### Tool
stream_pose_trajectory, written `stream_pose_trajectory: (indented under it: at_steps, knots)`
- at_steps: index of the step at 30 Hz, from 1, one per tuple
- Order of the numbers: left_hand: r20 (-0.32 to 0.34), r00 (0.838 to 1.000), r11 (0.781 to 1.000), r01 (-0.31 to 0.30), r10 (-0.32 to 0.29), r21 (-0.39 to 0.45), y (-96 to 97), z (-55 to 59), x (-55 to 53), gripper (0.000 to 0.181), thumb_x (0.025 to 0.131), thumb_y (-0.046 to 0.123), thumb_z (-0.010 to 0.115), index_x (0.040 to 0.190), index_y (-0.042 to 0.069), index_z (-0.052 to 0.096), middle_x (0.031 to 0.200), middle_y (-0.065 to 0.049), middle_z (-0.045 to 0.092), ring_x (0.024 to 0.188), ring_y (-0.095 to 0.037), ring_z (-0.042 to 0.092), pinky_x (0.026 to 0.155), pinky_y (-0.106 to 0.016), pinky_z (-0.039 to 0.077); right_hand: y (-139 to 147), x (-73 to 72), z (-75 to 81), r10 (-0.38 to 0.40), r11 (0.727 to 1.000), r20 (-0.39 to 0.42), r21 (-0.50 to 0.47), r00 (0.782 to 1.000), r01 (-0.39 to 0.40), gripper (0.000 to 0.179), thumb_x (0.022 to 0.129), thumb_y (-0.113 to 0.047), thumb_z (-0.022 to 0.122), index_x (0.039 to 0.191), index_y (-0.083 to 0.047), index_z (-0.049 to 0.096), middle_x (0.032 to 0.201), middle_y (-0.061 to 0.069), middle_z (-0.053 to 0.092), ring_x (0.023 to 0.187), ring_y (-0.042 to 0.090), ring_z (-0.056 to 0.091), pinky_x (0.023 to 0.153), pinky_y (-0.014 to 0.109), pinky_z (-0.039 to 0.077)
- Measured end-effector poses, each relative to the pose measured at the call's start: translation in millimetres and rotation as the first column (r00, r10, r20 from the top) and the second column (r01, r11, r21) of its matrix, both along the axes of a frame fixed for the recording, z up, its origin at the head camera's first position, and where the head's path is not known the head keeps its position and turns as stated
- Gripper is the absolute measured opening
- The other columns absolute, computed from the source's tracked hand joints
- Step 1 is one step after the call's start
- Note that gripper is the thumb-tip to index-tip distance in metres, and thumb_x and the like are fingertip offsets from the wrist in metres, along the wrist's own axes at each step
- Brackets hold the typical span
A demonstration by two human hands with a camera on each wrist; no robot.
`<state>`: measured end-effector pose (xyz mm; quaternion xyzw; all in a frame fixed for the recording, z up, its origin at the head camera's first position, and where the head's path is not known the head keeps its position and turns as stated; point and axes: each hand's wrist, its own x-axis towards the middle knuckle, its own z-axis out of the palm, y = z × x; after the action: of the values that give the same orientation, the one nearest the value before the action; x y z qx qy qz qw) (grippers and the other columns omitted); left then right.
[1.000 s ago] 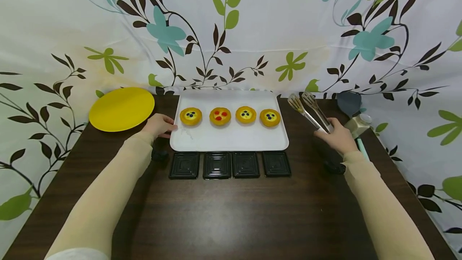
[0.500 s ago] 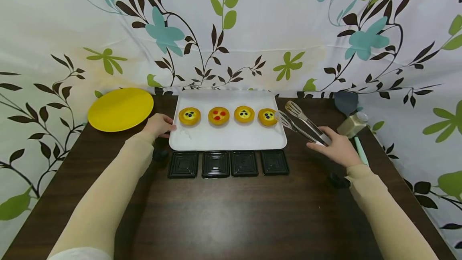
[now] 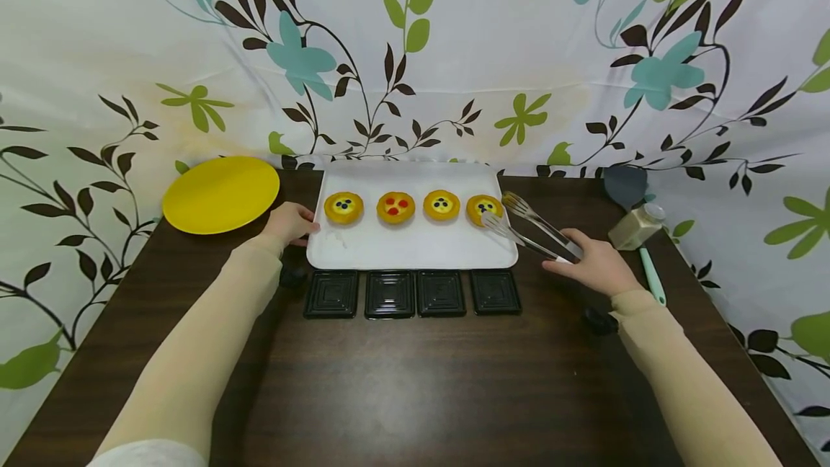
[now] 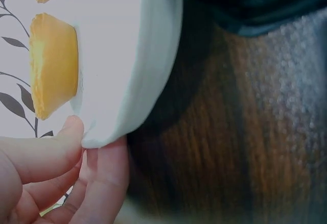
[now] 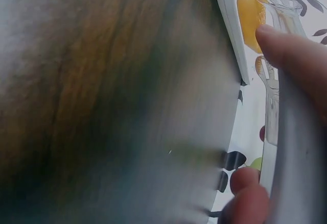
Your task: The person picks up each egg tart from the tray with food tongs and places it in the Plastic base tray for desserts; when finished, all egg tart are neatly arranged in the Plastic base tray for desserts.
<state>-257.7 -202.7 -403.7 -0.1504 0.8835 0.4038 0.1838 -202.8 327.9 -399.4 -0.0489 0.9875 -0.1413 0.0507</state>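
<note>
My left hand grips the left edge of a white tray, thumb on top and fingers under the rim in the left wrist view. A row of several tarts sits on the tray; one has red topping, the others dark blue dots. With my right hand I hold metal serving tongs, spread apart. Their slotted tips stand at the rightmost tart, one overlapping its front, the other behind its right side. In the right wrist view the tips are beside that tart.
Several small black square dishes line up along the tray's front edge. A yellow plate lies at the back left. At the right are a spatula with a mint handle and a shaker jar. A patterned cloth hangs behind.
My right hand and the tongs have moved left, bringing the spread tips from right of the tray to the rightmost tart. The left hand stays on the tray's edge.
</note>
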Motion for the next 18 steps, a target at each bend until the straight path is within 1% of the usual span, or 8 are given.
stream_pose_trajectory:
  at_steps: [4, 9, 11, 14, 18]
  knots:
    - [0.004, 1.0, 1.0, -0.007, 0.007, -0.01, 1.1, 0.4, 0.2, 0.036, 0.093, 0.009, 0.061, 0.124, -0.007, 0.052, 0.124, -0.023, 0.049, 0.105, -0.034, 0.056, 0.086, -0.038, 0.054, -3.2, -5.8, -1.6, 0.015, 1.0, -0.002, -0.01, 1.0, -0.015, 0.089, 0.076, -0.066, 0.065, 0.138, -0.006, 0.042, 0.108, 0.026, 0.061, 0.08, 0.03, 0.057, 0.069, 0.046, 0.049]
    - [0.017, 1.0, 1.0, -0.004, 0.004, -0.009, 2.3, -0.9, -0.8, 0.036, 0.093, 0.008, 0.06, 0.125, -0.006, 0.051, 0.125, -0.023, 0.049, 0.105, -0.034, 0.055, 0.088, -0.039, 0.054, -6.6, -11.0, -2.7, 0.021, 1.0, 0.002, -0.01, 1.0, -0.021, 0.089, 0.075, -0.066, 0.065, 0.137, -0.007, 0.043, 0.104, 0.023, 0.062, 0.075, 0.027, 0.056, 0.062, 0.036, 0.045]
    - [0.02, 1.0, 1.0, -0.005, 0.005, -0.004, 2.0, -1.9, -1.6, 0.036, 0.093, 0.008, 0.06, 0.125, -0.005, 0.051, 0.124, -0.023, 0.049, 0.106, -0.034, 0.055, 0.089, -0.039, 0.053, -7.6, -13.0, -2.9, 0.019, 1.0, 0.008, -0.004, 1.0, -0.019, 0.091, 0.074, -0.069, 0.064, 0.137, -0.007, 0.042, 0.102, 0.022, 0.062, 0.074, 0.026, 0.056, 0.06, 0.034, 0.045]
    - [0.019, 1.0, 1.0, -0.005, 0.005, -0.001, 0.7, -2.8, -2.1, 0.036, 0.093, 0.008, 0.06, 0.125, -0.005, 0.052, 0.124, -0.022, 0.049, 0.106, -0.034, 0.055, 0.09, -0.04, 0.053, -9.2, -16.0, -3.1, 0.029, 1.0, 0.011, 0.0, 1.0, -0.029, 0.093, 0.073, -0.072, 0.062, 0.137, -0.007, 0.042, 0.102, 0.022, 0.062, 0.073, 0.026, 0.056, 0.059, 0.033, 0.044]
    - [0.01, 1.0, 1.0, -0.007, 0.007, -0.002, -1.1, -2.3, -1.4, 0.036, 0.092, 0.008, 0.061, 0.125, -0.006, 0.052, 0.124, -0.023, 0.049, 0.106, -0.034, 0.055, 0.089, -0.04, 0.053, -11.7, -19.5, -3.1, 0.04, 0.999, 0.014, -0.014, 0.999, -0.04, 0.091, 0.074, -0.069, 0.064, 0.137, -0.008, 0.042, 0.097, 0.02, 0.063, 0.066, 0.022, 0.057, 0.057, 0.033, 0.045]
